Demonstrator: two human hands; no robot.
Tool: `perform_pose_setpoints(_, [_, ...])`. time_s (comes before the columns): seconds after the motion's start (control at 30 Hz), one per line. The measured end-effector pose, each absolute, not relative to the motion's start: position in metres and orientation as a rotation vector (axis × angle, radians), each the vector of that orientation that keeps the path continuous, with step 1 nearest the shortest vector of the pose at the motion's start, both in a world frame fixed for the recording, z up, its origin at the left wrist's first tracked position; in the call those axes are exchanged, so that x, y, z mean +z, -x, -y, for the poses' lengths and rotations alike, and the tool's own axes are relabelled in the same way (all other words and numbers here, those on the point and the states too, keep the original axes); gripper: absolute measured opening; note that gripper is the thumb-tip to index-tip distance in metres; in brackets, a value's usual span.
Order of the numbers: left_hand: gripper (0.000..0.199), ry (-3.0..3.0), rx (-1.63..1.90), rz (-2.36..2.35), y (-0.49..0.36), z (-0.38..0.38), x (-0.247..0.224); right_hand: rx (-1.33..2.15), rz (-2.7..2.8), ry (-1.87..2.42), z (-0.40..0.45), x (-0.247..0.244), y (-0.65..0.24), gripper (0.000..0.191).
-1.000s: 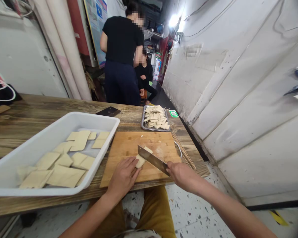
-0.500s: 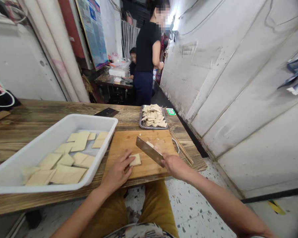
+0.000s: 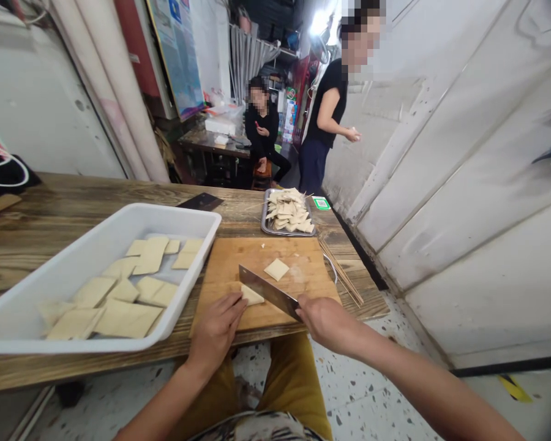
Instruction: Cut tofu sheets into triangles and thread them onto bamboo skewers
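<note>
On the wooden cutting board [image 3: 224, 257], my left hand [image 3: 215, 327] presses its closed fingertips on the left end of a small pale tofu piece [image 3: 253, 296]. My right hand [image 3: 325, 321] is wrapped round the handle of a cleaver [image 3: 270, 293]. Its blade slants from upper left to lower right, along the far side of that piece; whether it touches cannot be told. A separate tofu square [image 3: 276, 269] lies flat beyond the blade. To the left, a white plastic tub [image 3: 183, 215] holds several larger tofu sheets [image 3: 128, 317].
A metal tray [image 3: 267, 229] of heaped, skewered tofu pieces stands behind the board. Thin wooden skewers [image 3: 344, 275] lie along the table's right side, near a green card [image 3: 321, 203]. One person [image 3: 324, 116] stands beyond the table; another [image 3: 262, 131] sits farther back.
The cleaver has shifted left and lower, now lying along the piece under my left hand. The tofu square behind the blade shows fully. The standing person has moved right, revealing the seated one.
</note>
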State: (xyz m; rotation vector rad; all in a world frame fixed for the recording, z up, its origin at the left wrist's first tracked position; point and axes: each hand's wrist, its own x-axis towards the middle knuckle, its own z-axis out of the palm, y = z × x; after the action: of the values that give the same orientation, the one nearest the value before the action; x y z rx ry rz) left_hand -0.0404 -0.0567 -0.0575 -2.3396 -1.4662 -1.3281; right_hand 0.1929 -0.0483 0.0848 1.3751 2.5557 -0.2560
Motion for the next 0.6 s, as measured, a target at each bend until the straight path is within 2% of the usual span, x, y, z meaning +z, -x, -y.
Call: perform_pose_setpoints(0.6, [0.023, 2.35, -1.372, 1.51, 0.0401, 0.0581, -0.0606, -0.264, -2.493, -1.361, 0.0429, 0.0911, -0.1902, 0.021])
